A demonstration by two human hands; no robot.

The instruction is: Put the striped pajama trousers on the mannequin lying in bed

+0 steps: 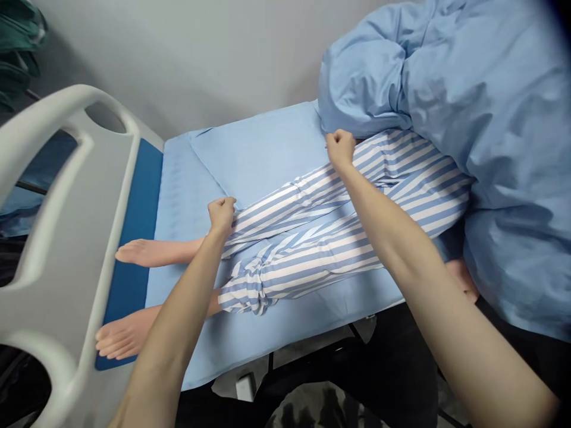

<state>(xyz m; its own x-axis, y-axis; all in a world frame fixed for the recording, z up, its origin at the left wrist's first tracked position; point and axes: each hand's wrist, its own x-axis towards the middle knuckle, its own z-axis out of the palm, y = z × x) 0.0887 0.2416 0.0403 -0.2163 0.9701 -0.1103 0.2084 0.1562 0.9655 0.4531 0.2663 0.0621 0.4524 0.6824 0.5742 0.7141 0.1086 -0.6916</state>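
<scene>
My left hand point(222, 214) is closed in a fist at the far side of the lower leg of striped trousers point(321, 249), close to the cuff. My right hand point(341, 147) is also closed in a fist, by the far thigh and the edge of a blue quilt point(504, 119). Both fists touch or nearly touch the trouser fabric; whatever lies inside the fingers is hidden. The blue-and-white trousers are on a manikin lying on a bed, its bare feet point(125, 334) at the left. My forearms cross over its legs.
A light blue sheet point(263, 148) with a diagonal crease covers the mattress. The bed's pale footboard point(84, 196) with a blue panel stands at the left. Behind the bed is a grey wall point(214, 53). Green cloth point(18, 35) hangs at the upper left.
</scene>
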